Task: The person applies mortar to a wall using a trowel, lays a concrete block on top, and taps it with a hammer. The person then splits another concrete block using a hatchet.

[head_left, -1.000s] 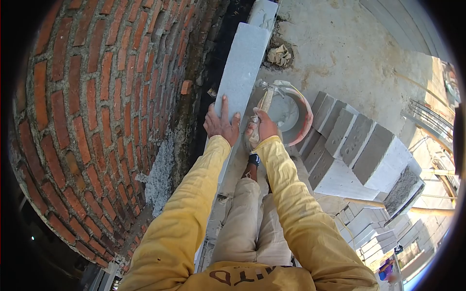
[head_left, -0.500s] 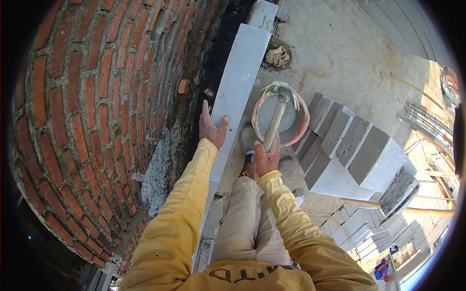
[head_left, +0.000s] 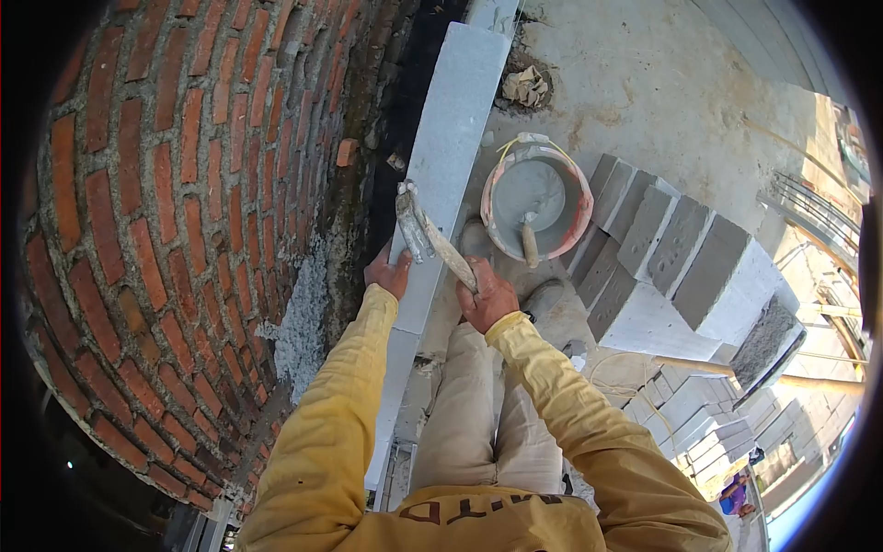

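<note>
My right hand is closed round the wooden handle of a hammer. The hammer's head is caked with grey mortar and hangs above the long pale-grey concrete block, near my left hand. My left hand grips the left edge of the block row, thumb on top; the other fingers are partly hidden over the far side. To the right of the blocks stands a bucket of wet grey mortar, with a wooden-handled tool leaning in it.
A brick wall rises on the left, across a dark gap from the block row. Stacked grey blocks stand right of the bucket. Crumpled paper lies on the concrete floor. Another person is far off at lower right.
The hammer has swung left from over the bucket to above the block. My left hand has drawn back toward me along the block's edge, its fingers less spread.
</note>
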